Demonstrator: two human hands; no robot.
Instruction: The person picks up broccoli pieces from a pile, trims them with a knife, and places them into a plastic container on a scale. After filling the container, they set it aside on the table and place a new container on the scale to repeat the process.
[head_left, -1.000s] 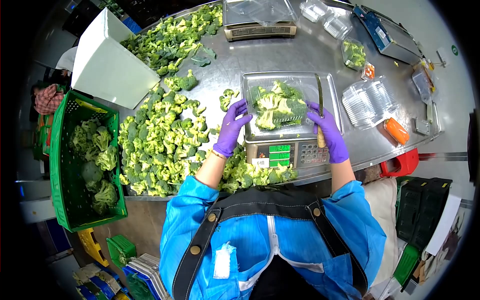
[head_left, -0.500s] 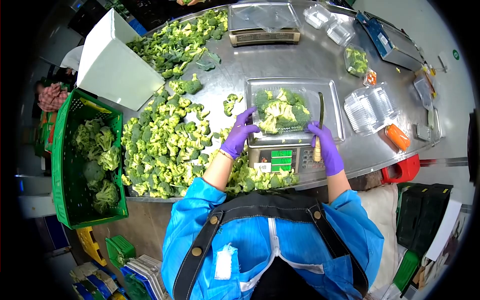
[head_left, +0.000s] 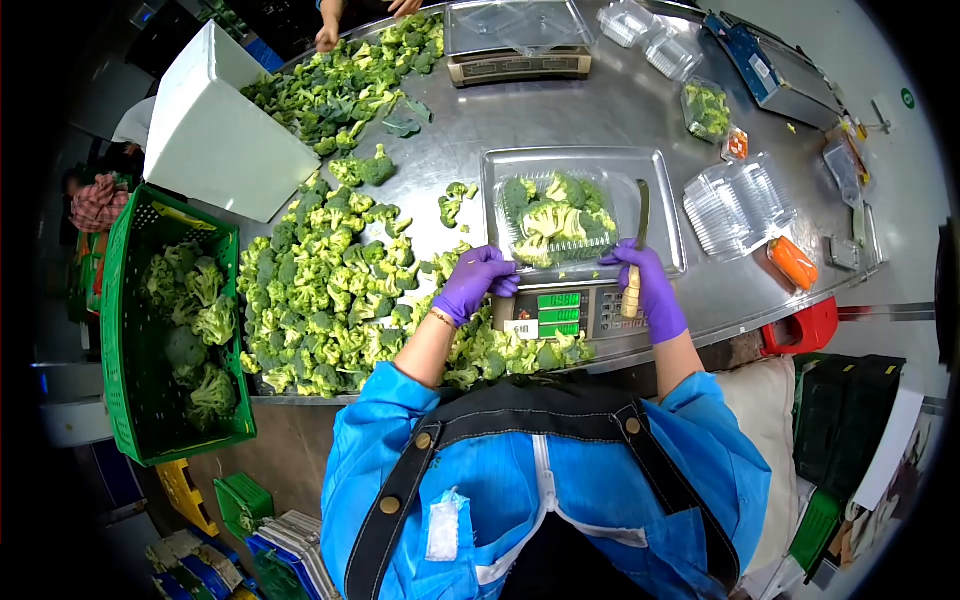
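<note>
A clear plastic box (head_left: 570,258) holding broccoli florets (head_left: 556,215) rests on the metal pan (head_left: 665,215) of a digital scale. My left hand (head_left: 475,284), in a purple glove, has its fingers closed at the box's front left corner. My right hand (head_left: 652,290), gloved the same way, grips a knife (head_left: 631,296) with a tan handle and a dark, narrow blade pointing away from me. Its fingertips also touch the front right corner of the box. Green digits glow on the scale's display (head_left: 560,315) between my wrists.
Loose broccoli (head_left: 330,290) is heaped at left, beside a green crate (head_left: 120,330) and a white bin (head_left: 215,130). Empty clear boxes (head_left: 740,208), an orange packet (head_left: 793,263) and a filled box (head_left: 706,110) are at right. Another person's hands (head_left: 328,36) are at the far edge.
Both my hands have slid from the box's sides toward its front corners. The box now sits flatter on the pan. The other person's hands have come further into view over the far broccoli.
</note>
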